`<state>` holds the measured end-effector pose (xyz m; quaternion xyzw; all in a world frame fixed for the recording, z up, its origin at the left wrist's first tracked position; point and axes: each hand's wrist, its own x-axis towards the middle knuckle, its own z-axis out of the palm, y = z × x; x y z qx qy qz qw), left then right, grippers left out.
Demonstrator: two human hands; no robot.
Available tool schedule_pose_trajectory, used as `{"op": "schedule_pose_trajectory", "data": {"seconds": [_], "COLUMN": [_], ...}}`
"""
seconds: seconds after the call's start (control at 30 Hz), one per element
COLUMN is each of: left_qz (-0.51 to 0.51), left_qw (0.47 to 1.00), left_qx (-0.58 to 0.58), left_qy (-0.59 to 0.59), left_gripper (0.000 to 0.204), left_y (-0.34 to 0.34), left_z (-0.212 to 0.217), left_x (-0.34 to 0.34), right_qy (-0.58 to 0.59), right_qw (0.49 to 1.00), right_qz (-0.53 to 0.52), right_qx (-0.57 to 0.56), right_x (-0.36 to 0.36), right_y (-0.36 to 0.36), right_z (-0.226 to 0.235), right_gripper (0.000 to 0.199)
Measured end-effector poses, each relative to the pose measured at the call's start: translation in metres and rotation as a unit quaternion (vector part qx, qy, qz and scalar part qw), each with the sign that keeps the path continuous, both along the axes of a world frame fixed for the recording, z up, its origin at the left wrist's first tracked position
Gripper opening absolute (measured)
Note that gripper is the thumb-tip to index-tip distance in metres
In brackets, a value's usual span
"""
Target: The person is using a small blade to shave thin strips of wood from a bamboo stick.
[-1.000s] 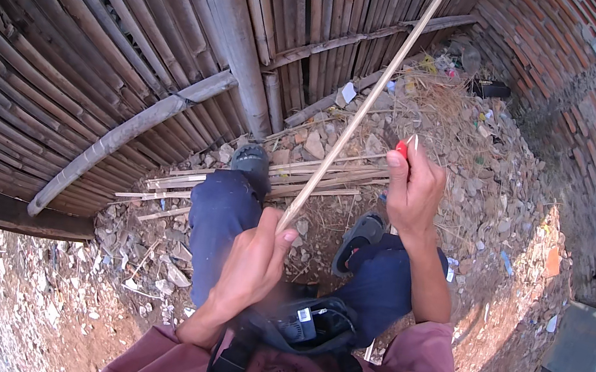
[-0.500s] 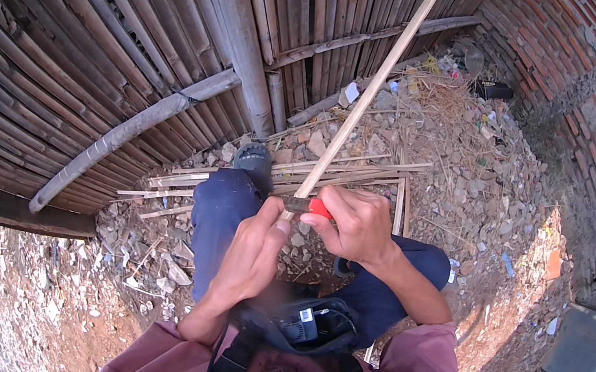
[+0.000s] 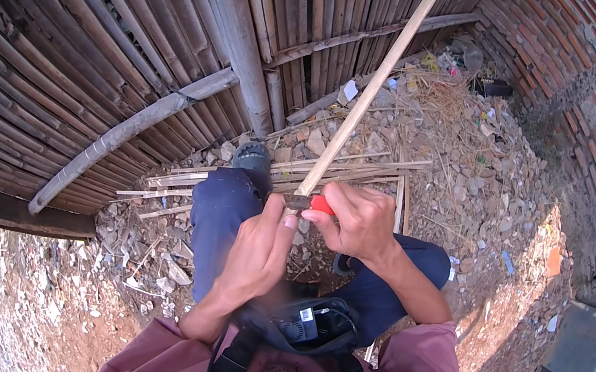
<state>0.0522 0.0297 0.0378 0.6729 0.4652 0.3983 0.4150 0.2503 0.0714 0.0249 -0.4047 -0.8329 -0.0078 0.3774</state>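
— Where was the bamboo stick at that moment?

— It ran slantwise from the person's hands up past the bamboo fence, its far end beyond the top edge of the view. Its near end sat low, just in front of the fence's foot, over the person's knees.

— And the hands?

— The left hand was closed around the stick's near end, thumb pointing up toward the fence, fingers curled under and pressed together on the wood. The right hand was clenched on a knife with a red handle; the fingers were wrapped tight over the handle, only a bit of red showing by the thumb. The dark blade lay across the stick, touching it just above the left thumb.

— How close were the hands to each other?

— Touching or very nearly so — I couldn't tell which, since the knuckles overlapped.

— What lay about them?

— A loose bundle of split bamboo strips lay on the ground at the fence's foot, beyond the person's dark blue trousers. A boot rested right against those strips. Rubble and dry straw covered the ground out from the fence, and a brick wall met the fence at the far right corner. A thick bamboo pole leaned slantwise along the fence.
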Motion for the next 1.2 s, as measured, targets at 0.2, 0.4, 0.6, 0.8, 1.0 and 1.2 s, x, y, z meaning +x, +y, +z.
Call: {"op": "schedule_pose_trajectory", "data": {"seconds": [0.2, 0.4, 0.6, 0.8, 1.0, 1.2], "left_qz": [-0.004, -0.002, 0.002, 0.011, 0.028, 0.015], "left_qw": [1.000, 1.000, 1.000, 0.997, 0.998, 0.999], "left_qx": [0.012, 0.016, 0.000, -0.071, -0.035, -0.031], "left_qy": [0.013, 0.023, 0.028, 0.034, 0.053, 0.030], "left_gripper": [0.012, 0.011, 0.013, 0.020, 0.019, 0.023], "left_y": [0.000, -0.001, -0.002, -0.028, -0.011, -0.014], "left_z": [0.001, -0.002, -0.003, -0.014, -0.012, 0.002], "left_x": [-0.002, -0.005, -0.007, -0.028, -0.024, -0.024], "right_qy": [-0.015, -0.031, -0.040, 0.171, 0.144, 0.000], "right_qw": [0.999, 0.998, 0.998, 0.928, 0.981, 0.998], "right_qz": [-0.025, -0.043, -0.041, -0.330, -0.106, 0.066], "right_qx": [0.029, 0.030, 0.041, -0.010, -0.080, -0.023], "right_x": [-0.001, -0.004, -0.004, 0.116, 0.055, 0.001], "right_y": [-0.001, -0.003, 0.001, 0.058, 0.018, 0.000], "right_z": [0.001, 0.005, 0.005, 0.052, 0.014, -0.004], "right_gripper": [0.052, 0.052, 0.050, 0.048, 0.045, 0.047]}}
